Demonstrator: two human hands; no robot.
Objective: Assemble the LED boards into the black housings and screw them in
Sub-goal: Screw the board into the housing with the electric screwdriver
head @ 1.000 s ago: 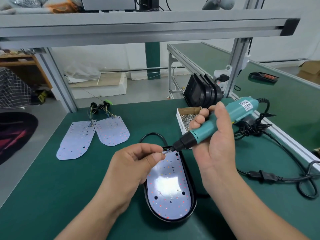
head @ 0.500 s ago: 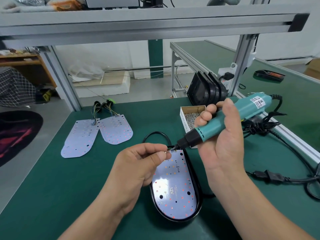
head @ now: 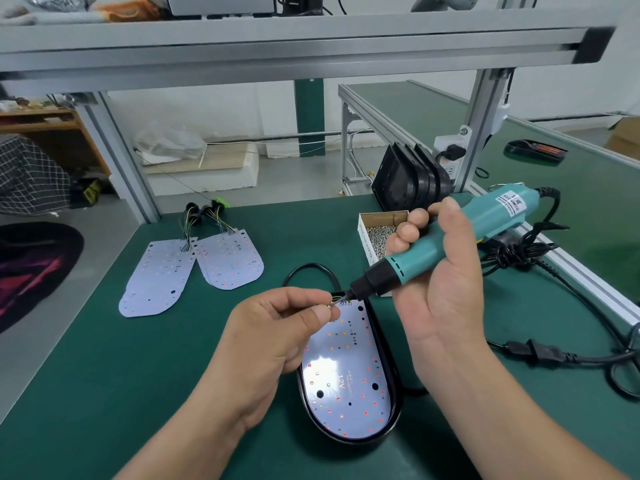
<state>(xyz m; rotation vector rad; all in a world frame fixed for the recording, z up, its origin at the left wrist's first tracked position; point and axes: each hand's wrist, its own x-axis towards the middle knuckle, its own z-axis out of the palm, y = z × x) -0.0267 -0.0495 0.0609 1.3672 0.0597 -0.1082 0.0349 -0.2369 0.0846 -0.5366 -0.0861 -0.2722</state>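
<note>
LED board long axis near-far, L grip pinches screw, R grip round driver

There are two hands: left hand, right hand. One screwdriver. One tiny screw. One black housing with one LED board inside. Two piles of spare boards at ten o'clock: left pile, right pile. One screw box at one o'clock.
</note>
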